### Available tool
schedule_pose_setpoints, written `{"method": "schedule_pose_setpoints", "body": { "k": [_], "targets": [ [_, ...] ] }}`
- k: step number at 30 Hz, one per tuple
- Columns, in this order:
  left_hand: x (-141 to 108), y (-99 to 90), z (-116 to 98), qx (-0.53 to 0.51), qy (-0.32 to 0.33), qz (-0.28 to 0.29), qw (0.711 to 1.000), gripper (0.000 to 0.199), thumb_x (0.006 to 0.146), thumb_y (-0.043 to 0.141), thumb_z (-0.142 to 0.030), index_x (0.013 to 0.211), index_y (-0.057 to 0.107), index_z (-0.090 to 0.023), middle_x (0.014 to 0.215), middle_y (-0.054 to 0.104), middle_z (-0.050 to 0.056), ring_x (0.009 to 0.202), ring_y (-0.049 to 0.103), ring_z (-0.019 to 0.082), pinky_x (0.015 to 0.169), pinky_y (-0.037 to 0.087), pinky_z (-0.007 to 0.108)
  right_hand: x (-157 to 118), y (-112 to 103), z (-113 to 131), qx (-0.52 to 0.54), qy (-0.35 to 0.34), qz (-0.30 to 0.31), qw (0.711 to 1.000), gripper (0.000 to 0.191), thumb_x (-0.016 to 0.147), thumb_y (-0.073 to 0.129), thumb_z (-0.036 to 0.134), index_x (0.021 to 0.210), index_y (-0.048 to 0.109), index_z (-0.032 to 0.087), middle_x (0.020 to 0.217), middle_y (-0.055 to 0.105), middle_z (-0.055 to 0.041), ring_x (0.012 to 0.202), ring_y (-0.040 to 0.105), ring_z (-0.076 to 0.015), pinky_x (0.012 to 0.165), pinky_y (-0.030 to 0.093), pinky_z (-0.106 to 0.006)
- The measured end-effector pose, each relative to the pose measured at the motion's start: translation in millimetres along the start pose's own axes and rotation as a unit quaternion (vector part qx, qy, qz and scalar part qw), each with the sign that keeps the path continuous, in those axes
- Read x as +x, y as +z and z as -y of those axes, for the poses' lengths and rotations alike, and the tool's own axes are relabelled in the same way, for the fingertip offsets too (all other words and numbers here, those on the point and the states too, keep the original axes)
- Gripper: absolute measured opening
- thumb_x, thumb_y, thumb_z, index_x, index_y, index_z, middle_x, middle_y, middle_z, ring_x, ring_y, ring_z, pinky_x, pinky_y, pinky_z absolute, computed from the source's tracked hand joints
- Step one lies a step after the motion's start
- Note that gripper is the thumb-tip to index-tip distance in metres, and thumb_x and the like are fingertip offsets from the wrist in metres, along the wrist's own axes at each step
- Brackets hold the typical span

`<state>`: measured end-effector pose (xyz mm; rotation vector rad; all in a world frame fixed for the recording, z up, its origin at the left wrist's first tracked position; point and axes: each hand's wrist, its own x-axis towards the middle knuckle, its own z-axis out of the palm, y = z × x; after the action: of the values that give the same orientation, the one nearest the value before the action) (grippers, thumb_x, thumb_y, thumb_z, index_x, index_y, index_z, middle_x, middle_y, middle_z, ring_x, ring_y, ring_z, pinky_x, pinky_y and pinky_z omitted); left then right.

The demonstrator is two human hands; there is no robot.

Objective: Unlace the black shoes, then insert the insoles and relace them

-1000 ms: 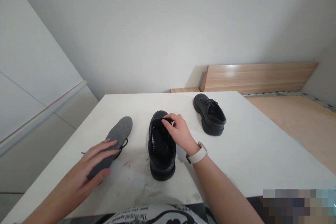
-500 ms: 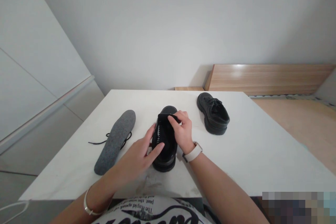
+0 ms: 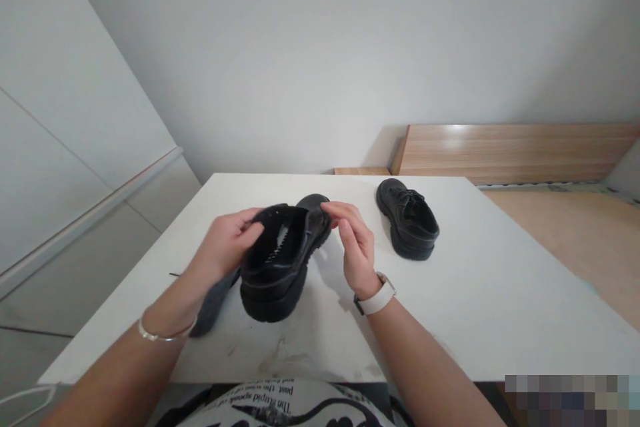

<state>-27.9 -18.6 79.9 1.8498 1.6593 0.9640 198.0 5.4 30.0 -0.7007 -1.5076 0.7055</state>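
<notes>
A black shoe [image 3: 273, 287], smooth and thick-soled, hangs tilted in the left hand [image 3: 227, 243] above the middle of the bench [image 3: 480, 307].
The left hand grasps the side of the collar, thumb over the rim; the right hand [image 3: 356, 247] is not clenched, its fingers stretched against the rounded toe, which points to the bench's far edge. Pale, jagged stitching [image 3: 280, 243] shows against the dark lining, and the chunky heel faces the near edge. Partly covered by the left arm and the shoe, a dark grey insole [image 3: 207, 313], matt and fibrous, lies toward the bench's left edge. A matching laced shoe [image 3: 413, 243] stands upright near the far right corner, on the flat white surface smudged along its near edge.
</notes>
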Motion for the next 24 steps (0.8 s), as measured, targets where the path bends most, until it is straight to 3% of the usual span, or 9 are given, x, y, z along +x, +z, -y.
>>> {"method": "schedule_pose_setpoints", "body": {
  "k": [4,5,7,9,13,17,21,24],
  "targets": [
    [28.5,-51.0,28.7,0.058,-0.026,-0.072,0.995,0.055,0.092,0.042,-0.037,0.127,0.062,0.002,0.088,0.073,-0.002,0.084,0.065,0.017,0.081,0.046,0.026,-0.8,2.9,-1.5,-0.006,-0.006,0.007,1.000,0.027,0.101,0.047,0.030,0.114,0.070,0.025,0.117,0.067,-0.0077,0.112,0.059,-0.0216,0.092,0.049,-0.038],
    [37.8,-62.2,40.5,0.071,-0.027,-0.063,0.995,0.055,0.093,0.043,-0.036,0.133,0.057,-0.001,0.096,0.073,-0.002,0.089,0.065,0.016,0.085,0.046,0.027,-0.9,3.9,-2.4,-0.008,-0.011,0.012,1.000,0.026,0.101,0.048,0.029,0.110,0.071,0.025,0.113,0.068,-0.0077,0.109,0.060,-0.0211,0.092,0.049,-0.038],
    [57.4,-80.3,67.1,0.124,-0.044,-0.131,0.983,0.050,0.093,0.043,-0.030,0.134,0.059,-0.006,0.103,0.074,-0.001,0.090,0.064,0.016,0.088,0.048,0.027,-1.2,6.1,-3.8,-0.007,-0.025,0.021,0.999,0.023,0.100,0.049,0.027,0.104,0.072,0.023,0.104,0.069,-0.0077,0.102,0.062,-0.0202,0.091,0.049,-0.037],
    [75.3,-92.7,93.8,0.174,-0.068,-0.141,0.972,0.047,0.094,0.044,-0.025,0.137,0.058,-0.008,0.112,0.074,0.002,0.094,0.063,0.017,0.092,0.047,0.028,-1.8,8.1,-4.2,0.000,-0.036,0.041,0.999,0.022,0.100,0.051,0.025,0.099,0.072,0.021,0.098,0.069,-0.0077,0.095,0.062,-0.0193,0.087,0.050,-0.036],
    [94.9,-103.9,136.4,0.190,-0.102,-0.136,0.967,0.044,0.094,0.046,-0.019,0.135,0.059,-0.008,0.117,0.072,0.004,0.104,0.061,0.019,0.098,0.045,0.033,-3.5,10.8,-3.6,0.004,-0.036,0.077,0.996,0.022,0.099,0.051,0.023,0.095,0.072,0.019,0.093,0.069,-0.0078,0.088,0.063,-0.0180,0.082,0.051,-0.034],
    [98.0,-104.5,165.3,0.186,-0.124,-0.125,0.967,0.039,0.093,0.050,-0.018,0.128,0.064,-0.010,0.104,0.076,0.001,0.097,0.062,0.018,0.090,0.048,0.028,-4.1,11.6,-4.2,-0.002,-0.030,0.084,0.996,0.021,0.098,0.051,0.021,0.092,0.071,0.017,0.090,0.069,-0.0079,0.086,0.063,-0.0175,0.081,0.051,-0.033],
    [99.1,-101.6,179.6,0.185,-0.116,-0.135,0.966,0.037,0.090,0.055,-0.021,0.123,0.068,-0.010,0.089,0.077,0.001,0.083,0.064,0.016,0.073,0.048,0.021,-3.6,11.5,-5.3,-0.016,-0.023,0.091,0.995,0.022,0.098,0.050,0.020,0.091,0.070,0.017,0.089,0.068,-0.0075,0.084,0.063,-0.0168,0.079,0.050,-0.031],
    [98.9,-102.0,178.3,0.196,-0.066,-0.150,0.967,0.029,0.087,0.060,-0.025,0.108,0.074,-0.010,0.077,0.076,0.000,0.072,0.063,0.015,0.065,0.047,0.019,-3.1,10.9,-5.6,-0.031,-0.021,0.097,0.995,0.022,0.098,0.049,0.020,0.091,0.070,0.018,0.089,0.067,-0.0067,0.083,0.062,-0.0164,0.077,0.050,-0.031]
  ]
}}
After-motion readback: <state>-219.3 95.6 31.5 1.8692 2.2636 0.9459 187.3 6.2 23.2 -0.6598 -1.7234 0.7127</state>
